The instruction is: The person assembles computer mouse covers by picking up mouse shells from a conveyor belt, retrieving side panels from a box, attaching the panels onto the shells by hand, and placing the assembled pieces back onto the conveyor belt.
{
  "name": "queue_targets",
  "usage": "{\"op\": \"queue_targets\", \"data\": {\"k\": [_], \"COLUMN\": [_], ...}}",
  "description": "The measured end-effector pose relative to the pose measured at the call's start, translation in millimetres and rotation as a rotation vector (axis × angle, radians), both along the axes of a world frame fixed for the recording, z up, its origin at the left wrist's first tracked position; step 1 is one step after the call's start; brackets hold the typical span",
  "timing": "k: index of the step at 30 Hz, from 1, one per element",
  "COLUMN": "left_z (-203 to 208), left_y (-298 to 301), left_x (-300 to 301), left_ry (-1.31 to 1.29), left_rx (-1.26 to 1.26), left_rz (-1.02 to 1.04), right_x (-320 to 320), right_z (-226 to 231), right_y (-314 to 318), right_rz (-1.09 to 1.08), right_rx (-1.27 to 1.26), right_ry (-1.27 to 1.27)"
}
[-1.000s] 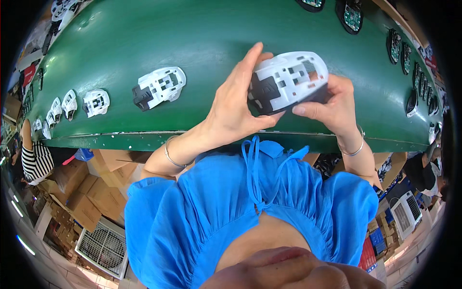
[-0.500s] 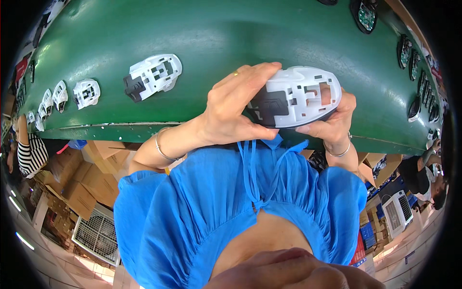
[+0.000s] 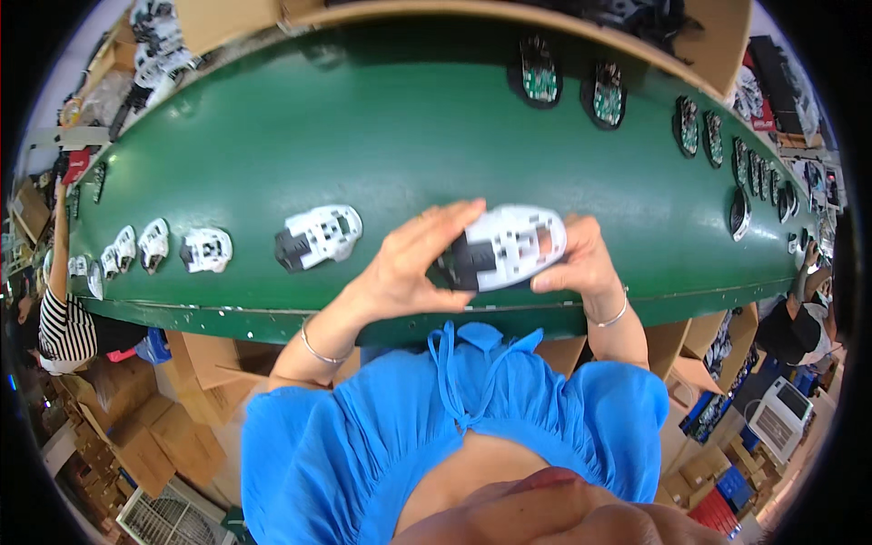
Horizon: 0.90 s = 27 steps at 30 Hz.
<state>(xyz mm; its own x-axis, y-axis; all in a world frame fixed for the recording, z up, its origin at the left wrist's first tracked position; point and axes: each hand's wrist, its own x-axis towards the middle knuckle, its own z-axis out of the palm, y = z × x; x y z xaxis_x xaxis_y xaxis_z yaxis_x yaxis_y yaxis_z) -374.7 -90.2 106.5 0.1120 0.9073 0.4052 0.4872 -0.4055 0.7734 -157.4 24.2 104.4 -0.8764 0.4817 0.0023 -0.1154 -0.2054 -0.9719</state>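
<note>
Two hands grip one white plastic shell with a black end (image 3: 502, 247), the part they have carried from above the green counter (image 3: 436, 127) a second ago down to its near edge, close to the blue blouse. The left hand (image 3: 413, 263) closes its fingers over the black end of the shell, thumb beneath and fingers arched over the top; a moment back that hand lay flatter against the side. The right hand (image 3: 581, 263) cups the pale rounded end from below and behind, fingertips curled under. So the shell sits between both palms, touching each, held above the counter's front lip and not resting on it. Judging by this, the work looks like a fitting or pressing together of the shell's two halves, done close to the body. A second shell of the same kind (image 3: 318, 237) lies flat on the counter just to the left of the left hand, apart from it, and a row of smaller white parts (image 3: 205, 250) runs on leftward. Green circuit boards (image 3: 539, 80) lie along the far side.
</note>
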Motion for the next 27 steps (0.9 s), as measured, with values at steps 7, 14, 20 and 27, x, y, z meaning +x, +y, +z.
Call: {"op": "queue_targets", "data": {"k": [7, 14, 20, 27], "left_z": [-1.7, -9.7, -22.0, -17.3], "left_y": [1.0, -4.5, -10.3, -3.3], "left_x": [-7.1, -4.8, 3.1, -12.6], "left_ry": [-0.1, -1.422, -1.557, -1.419], "left_rx": [-0.123, -0.649, -0.674, -0.482], "left_rz": [-0.105, -0.47, -0.119, -0.188], "right_x": [-9.9, -29.6, -40.8, -20.5], "right_z": [7.8, 17.5, 8.4, 68.1], "right_y": [-17.9, -23.7, -37.0, 7.5], "right_rz": [-0.126, -0.391, -0.248, -0.38], "right_rx": [0.008, 1.347, 1.534, 1.297], "right_ry": [0.049, 0.205, 0.069, -0.016]}}
